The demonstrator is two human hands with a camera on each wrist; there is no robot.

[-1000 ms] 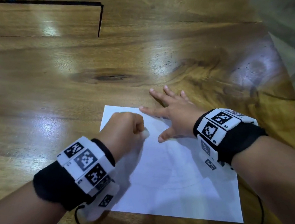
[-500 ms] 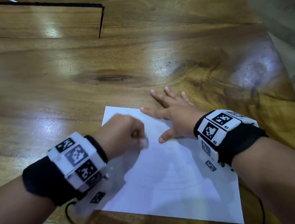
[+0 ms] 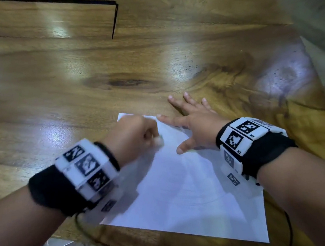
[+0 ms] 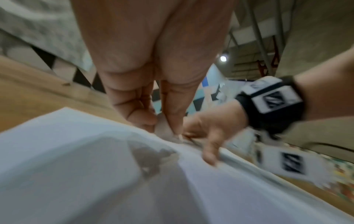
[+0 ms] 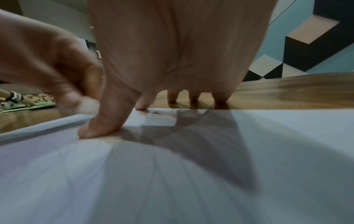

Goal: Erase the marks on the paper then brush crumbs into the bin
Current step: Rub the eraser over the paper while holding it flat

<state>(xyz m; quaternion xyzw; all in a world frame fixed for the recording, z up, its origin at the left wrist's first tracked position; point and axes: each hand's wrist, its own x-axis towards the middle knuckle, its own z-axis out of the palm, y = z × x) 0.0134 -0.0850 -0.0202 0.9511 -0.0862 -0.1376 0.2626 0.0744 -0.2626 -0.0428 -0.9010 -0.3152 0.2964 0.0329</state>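
Since a second ago only the left hand [image 3: 133,138] has shifted, fingers clenched on a white eraser [image 3: 158,140] rubbing the paper's [image 3: 186,197] far edge on the desk [image 3: 150,63] while the right hand [image 3: 195,128] presses flat, fingers splayed (erasing step; crumbs next, bin unseen).

Glossy wooden counter [image 3: 150,59] with a dark knot near centre. A white sheet of paper [image 3: 186,197] lies flat at 6 o'clock; three fingers [image 3: 187,97] of one hand rest directly on the wood past its far edge.
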